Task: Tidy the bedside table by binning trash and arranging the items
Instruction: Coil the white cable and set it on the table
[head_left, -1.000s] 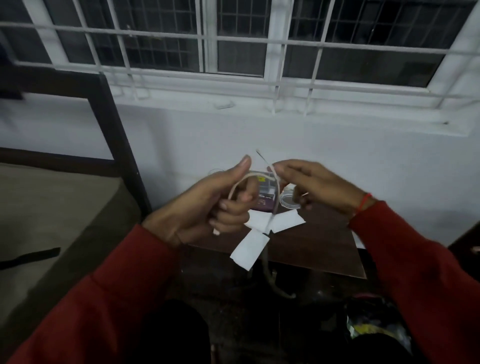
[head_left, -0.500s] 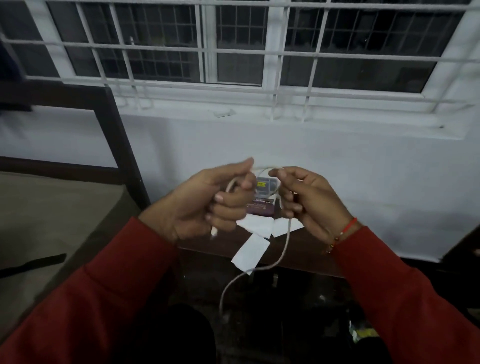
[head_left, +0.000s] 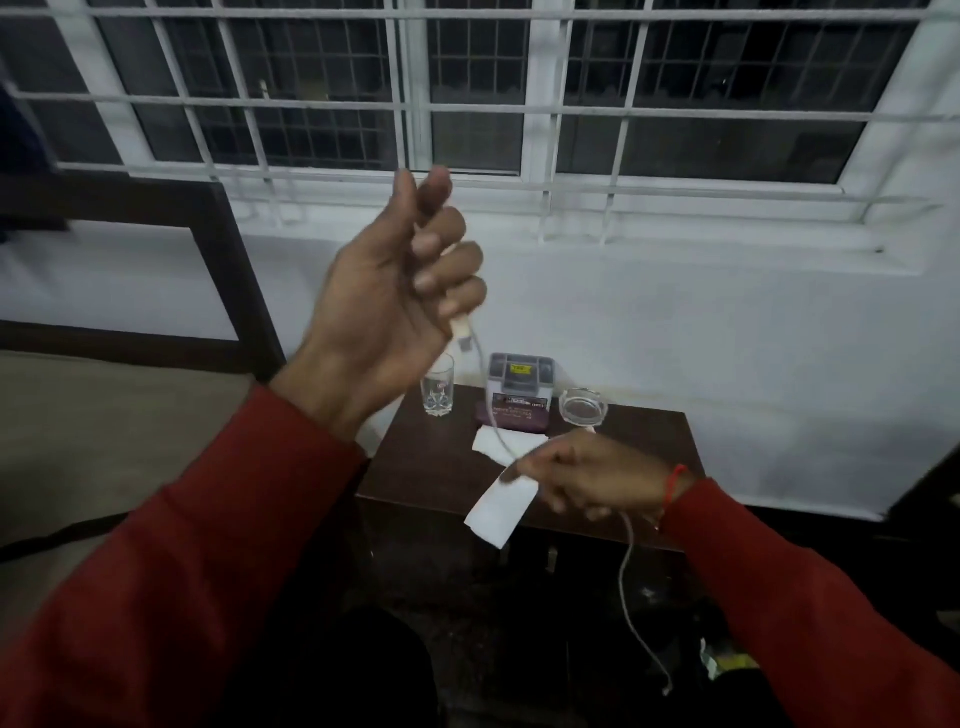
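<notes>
White cable (head_left: 492, 415) runs between my two hands above the dark wooden bedside table (head_left: 426, 467). My left hand (head_left: 395, 306) is raised high in front of the window, its fingers (head_left: 447, 260) curled round the cable's plug end, with the connector poking out just below the little finger. From there the cable curves down to my right hand (head_left: 587, 478), which sits low over the table's front edge. That hand is blurred, so I can only say it seems to be pinching the cable between thumb and forefinger; past it the loose end hangs down below the table edge toward the dark floor.

On the table, a clear drinking glass (head_left: 438, 389) stands upright at the back left. Just right of it a small grey box (head_left: 519, 376) with a yellow label stands behind a flat maroon packet (head_left: 511, 415). A glass ashtray (head_left: 583, 408) sits at the back right. One white paper slip (head_left: 491, 444) lies in front of the packet, and another slip (head_left: 498, 512) overhangs the front edge beside my right hand.
</notes>
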